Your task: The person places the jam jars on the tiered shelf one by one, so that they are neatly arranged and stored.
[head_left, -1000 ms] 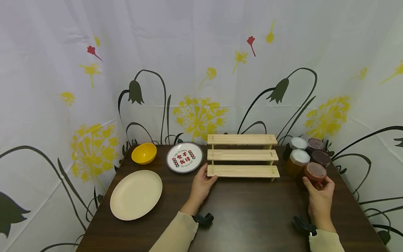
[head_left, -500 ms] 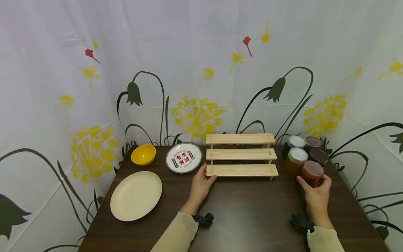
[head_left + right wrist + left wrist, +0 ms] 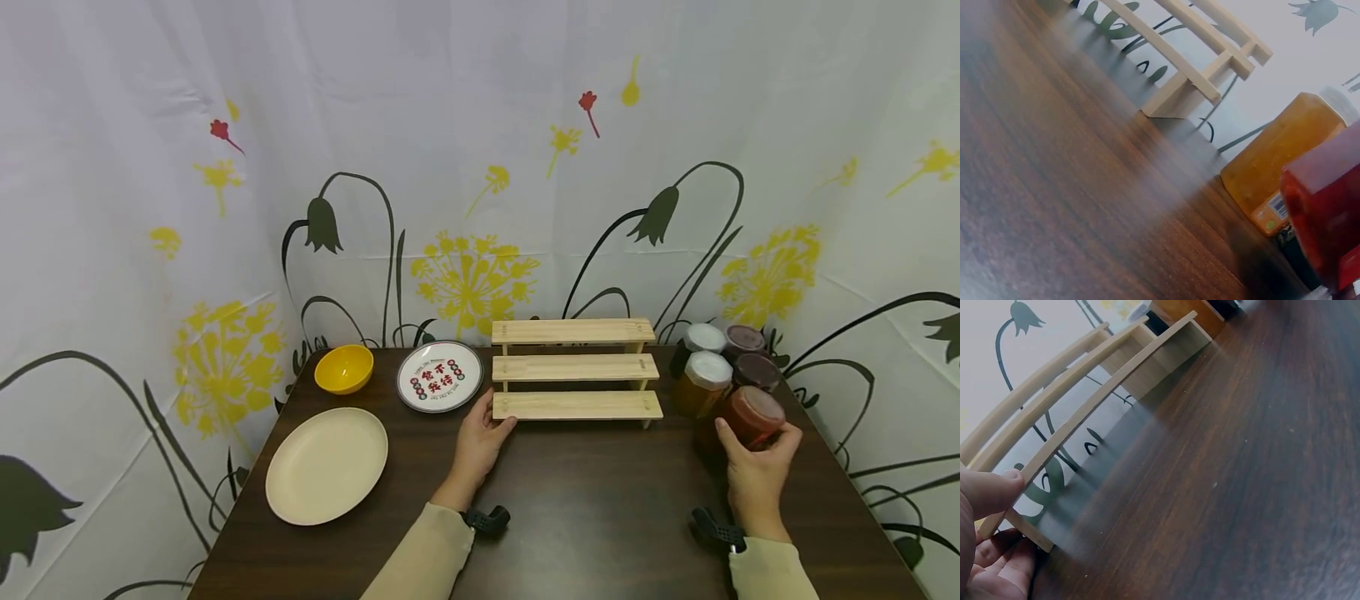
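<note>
Right grip (image 3: pixel 759 477) holds red jar (image 3: pixel 753 414) near table edge (image 3: pixel 842 500).

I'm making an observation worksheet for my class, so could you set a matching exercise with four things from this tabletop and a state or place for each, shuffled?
Column one
1. red jar
2. wooden rack
3. bowl
4. white plate

Column two
A. printed with red characters, dark line around the rim
B. gripped at its left end by the left hand
C. yellow, near the far left corner of the table
D. held in the right hand

Right pairs: 1-D, 2-B, 3-C, 4-A
</note>
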Demonstrator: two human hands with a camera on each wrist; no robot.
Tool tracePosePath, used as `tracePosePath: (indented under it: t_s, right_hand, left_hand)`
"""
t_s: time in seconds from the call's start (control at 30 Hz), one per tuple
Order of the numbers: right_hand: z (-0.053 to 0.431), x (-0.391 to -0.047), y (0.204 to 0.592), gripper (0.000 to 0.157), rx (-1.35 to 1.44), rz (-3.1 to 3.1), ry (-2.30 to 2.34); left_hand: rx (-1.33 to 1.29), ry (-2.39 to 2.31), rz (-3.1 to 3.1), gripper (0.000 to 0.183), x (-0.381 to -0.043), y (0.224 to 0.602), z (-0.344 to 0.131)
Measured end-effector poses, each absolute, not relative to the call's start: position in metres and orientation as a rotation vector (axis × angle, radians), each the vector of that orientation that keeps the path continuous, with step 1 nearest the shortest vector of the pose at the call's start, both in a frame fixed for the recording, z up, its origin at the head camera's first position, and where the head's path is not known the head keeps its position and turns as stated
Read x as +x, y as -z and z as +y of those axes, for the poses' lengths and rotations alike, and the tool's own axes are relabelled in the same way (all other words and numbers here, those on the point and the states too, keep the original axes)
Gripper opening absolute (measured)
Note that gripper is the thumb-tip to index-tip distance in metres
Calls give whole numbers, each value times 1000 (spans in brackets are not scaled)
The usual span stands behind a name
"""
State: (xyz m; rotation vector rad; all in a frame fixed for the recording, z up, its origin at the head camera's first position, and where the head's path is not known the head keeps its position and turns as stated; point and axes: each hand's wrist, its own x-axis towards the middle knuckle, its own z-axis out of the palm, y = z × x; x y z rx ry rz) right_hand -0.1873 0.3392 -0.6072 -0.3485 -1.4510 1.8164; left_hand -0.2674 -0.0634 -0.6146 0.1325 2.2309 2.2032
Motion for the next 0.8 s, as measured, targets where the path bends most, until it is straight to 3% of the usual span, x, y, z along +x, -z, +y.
tracePosePath:
  t_s: [0.27, 0.8]
  right_hand:
    - [335, -184, 608, 68, -294, -1598, -1578]
    - [272, -186, 576, 75, -44, -1895, -1426]
  left_hand:
    - [131, -2208, 2207, 78, -266, 613, -64]
    - [117, -2145, 2261, 78, -264, 614, -65]
